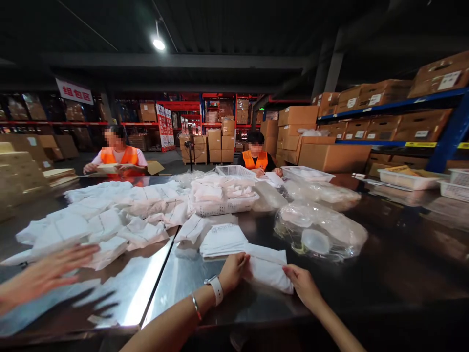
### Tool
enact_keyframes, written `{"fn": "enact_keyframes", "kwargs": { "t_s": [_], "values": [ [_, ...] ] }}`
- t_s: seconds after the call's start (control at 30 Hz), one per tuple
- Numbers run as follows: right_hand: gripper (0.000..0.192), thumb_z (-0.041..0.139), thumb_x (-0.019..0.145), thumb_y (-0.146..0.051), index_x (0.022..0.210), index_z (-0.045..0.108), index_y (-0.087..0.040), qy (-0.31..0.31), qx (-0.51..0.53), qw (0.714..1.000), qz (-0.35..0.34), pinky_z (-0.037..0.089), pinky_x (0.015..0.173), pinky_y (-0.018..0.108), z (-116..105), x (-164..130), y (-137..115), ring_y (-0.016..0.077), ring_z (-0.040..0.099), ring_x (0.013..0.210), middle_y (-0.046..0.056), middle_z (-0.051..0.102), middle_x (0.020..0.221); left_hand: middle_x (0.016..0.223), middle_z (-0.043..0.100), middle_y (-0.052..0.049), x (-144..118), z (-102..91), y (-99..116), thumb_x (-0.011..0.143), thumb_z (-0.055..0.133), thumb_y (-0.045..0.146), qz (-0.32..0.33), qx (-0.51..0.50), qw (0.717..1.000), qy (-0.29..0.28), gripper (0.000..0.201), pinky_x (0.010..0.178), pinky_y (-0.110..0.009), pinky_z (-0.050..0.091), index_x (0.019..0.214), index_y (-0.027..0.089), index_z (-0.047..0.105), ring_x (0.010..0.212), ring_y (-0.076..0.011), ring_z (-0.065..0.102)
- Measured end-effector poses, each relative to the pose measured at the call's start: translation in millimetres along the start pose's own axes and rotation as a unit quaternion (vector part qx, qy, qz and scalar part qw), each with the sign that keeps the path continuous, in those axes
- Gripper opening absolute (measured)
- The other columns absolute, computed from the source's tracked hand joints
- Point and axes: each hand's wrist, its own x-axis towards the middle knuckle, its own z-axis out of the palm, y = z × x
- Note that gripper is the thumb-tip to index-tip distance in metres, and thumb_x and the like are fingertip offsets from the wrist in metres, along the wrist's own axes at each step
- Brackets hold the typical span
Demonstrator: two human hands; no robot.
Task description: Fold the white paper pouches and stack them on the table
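A white soft packet is held between my two hands, tilted a little over the dark shiny table. My left hand, with a white watch and a bangle on the wrist, pinches its left end. At its right edge, the fingers of my right hand are closed on the packet. Just beyond my left hand lies a stack of flat white bags with dark print on top. Another folded white packet rests against that stack on the left.
A co-worker's hand reaches in from the left beside a large heap of white packets. A white basket of packets stands mid-table. Clear plastic bags holding translucent containers lie at right. Two people in orange vests sit across.
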Motion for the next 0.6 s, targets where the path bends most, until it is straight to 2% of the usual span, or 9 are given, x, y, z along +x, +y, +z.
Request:
{"fn": "enact_keyframes", "kwargs": {
  "t_s": [0.13, 0.3, 0.47, 0.6],
  "values": [
    [0.066, 0.033, 0.074, -0.081, 0.049, 0.045, -0.021, 0.034, 0.032, 0.998, 0.046, 0.035, 0.049, 0.027, 8.4, -3.1, -8.4, 0.0147, 0.041, 0.052, -0.001, 0.042, 0.048, 0.064, 0.058, -0.004, -13.7, 9.1, 4.5, 0.091, 0.012, 0.068, -0.042, -0.016, 0.998, 0.047, 0.067, 0.054, -0.027, 0.039, 0.073, 0.018, 0.053, 0.058, -0.0155, 0.05],
    [0.064, 0.032, 0.071, -0.08, 0.045, 0.039, -0.022, 0.075, 0.014, 0.993, 0.085, 0.032, 0.047, 0.027, 13.1, -6.7, -16.0, 0.0134, 0.037, 0.048, -0.001, 0.036, 0.045, 0.074, 0.063, -0.008, -21.4, 12.6, 9.4, 0.094, 0.011, 0.061, -0.086, 0.049, 0.991, 0.092, 0.064, 0.063, -0.031, 0.043, 0.072, 0.018, 0.054, 0.067, -0.0194, 0.055],
    [0.061, 0.031, 0.07, -0.08, 0.045, 0.033, -0.025, 0.121, -0.03, 0.988, 0.091, 0.032, 0.047, 0.029, 12.4, -13.0, -21.1, 0.0145, 0.038, 0.046, -0.001, 0.038, 0.043, 0.082, 0.069, -0.012, -26.2, 16.0, 14.8, 0.098, 0.019, 0.041, -0.117, 0.127, 0.981, 0.092, 0.053, 0.067, -0.032, 0.044, 0.078, 0.016, 0.061, 0.074, -0.0228, 0.061],
    [0.057, 0.031, 0.071, -0.077, 0.05, 0.04, -0.025, 0.135, -0.046, 0.986, 0.092, 0.038, 0.05, 0.03, 10.5, -17.1, -22.1, 0.0173, 0.046, 0.048, 0.002, 0.049, 0.047, 0.087, 0.07, -0.018, -30.7, 16.0, 18.3, 0.098, 0.025, 0.035, -0.129, 0.192, 0.969, 0.085, 0.048, 0.07, -0.035, 0.045, 0.084, 0.013, 0.066, 0.08, -0.0274, 0.065]
  ]
}}
